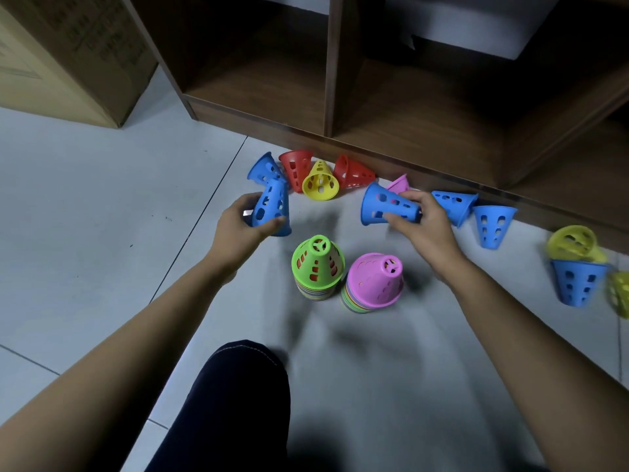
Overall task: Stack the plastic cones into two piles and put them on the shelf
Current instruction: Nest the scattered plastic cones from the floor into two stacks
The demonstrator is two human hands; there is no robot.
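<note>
Two piles of cones stand on the floor: one topped by a green cone [318, 260], one topped by a pink cone [377, 281]. My left hand [243, 221] grips a blue cone [272, 207] above and left of the green pile. My right hand [422, 224] grips another blue cone [384, 206] lying sideways, above the pink pile. Loose cones lie along the shelf base: blue [263, 168], red [296, 168], yellow [320, 182], red [354, 172], pink [400, 183], blue [456, 204], blue [492, 226]. The wooden shelf [326, 97] has open compartments behind them.
At the right edge lie a yellow cone [573, 241], a blue cone [575, 282] and another yellow one [619, 292]. A cardboard box [68, 56] stands at the upper left. My knee [238, 403] in dark trousers is in the foreground on the tiled floor.
</note>
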